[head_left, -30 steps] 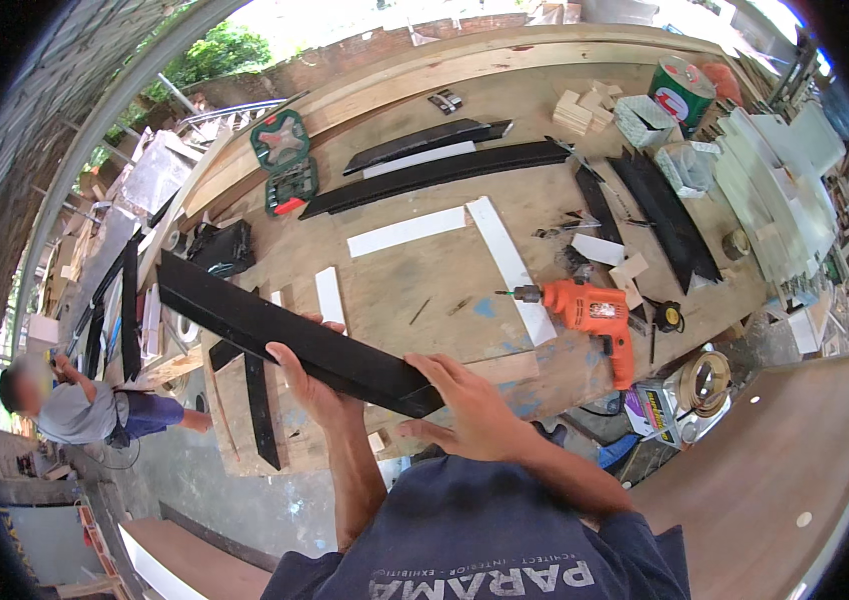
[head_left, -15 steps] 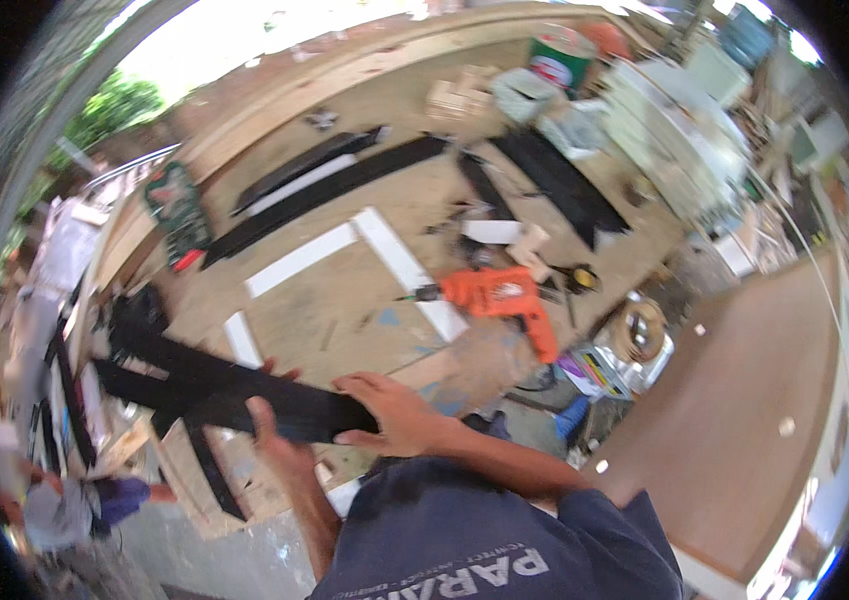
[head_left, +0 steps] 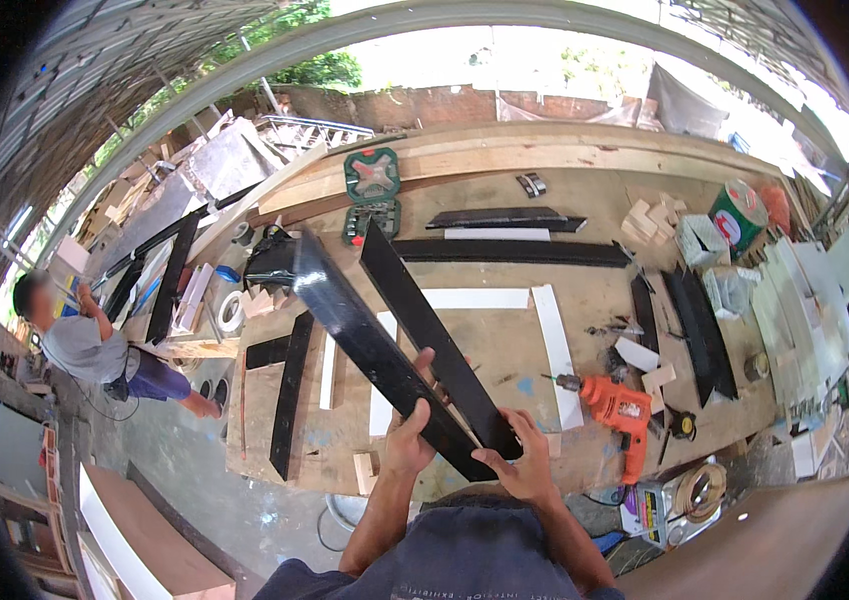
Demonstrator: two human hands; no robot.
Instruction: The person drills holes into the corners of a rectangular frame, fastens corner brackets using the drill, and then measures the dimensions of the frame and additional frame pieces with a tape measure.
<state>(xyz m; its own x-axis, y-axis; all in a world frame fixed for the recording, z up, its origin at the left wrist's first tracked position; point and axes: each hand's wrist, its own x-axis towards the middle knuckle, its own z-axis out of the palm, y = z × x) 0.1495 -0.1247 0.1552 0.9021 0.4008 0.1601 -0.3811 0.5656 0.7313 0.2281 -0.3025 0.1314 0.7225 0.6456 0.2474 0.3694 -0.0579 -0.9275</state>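
Observation:
Two long black boards point(head_left: 360, 335) rise away from me, leaning to the left. The left one has a glossy face, and the right board point(head_left: 435, 345) stands a little apart from it, so they form a narrow V. My left hand point(head_left: 408, 438) is closed round the glossy board near its lower part, thumb on top and fingertips showing between the boards. At the near ends my right hand point(head_left: 523, 462) grips both boards, its thumb against the glossy one. Beneath them are white strips point(head_left: 475, 298) on the wooden worktable point(head_left: 485, 400).
An orange drill point(head_left: 617, 408) lies to the right, near a tape roll point(head_left: 697, 490). More black boards point(head_left: 515, 252) lie at the back and right. A green tool case point(head_left: 373, 195) stands open at the far side. Another person point(head_left: 95, 345) stands on the left.
My view has swung up and leftward. The black boards, earlier pointing left and crossing, now point away from me in a V. Both hands still hold them.

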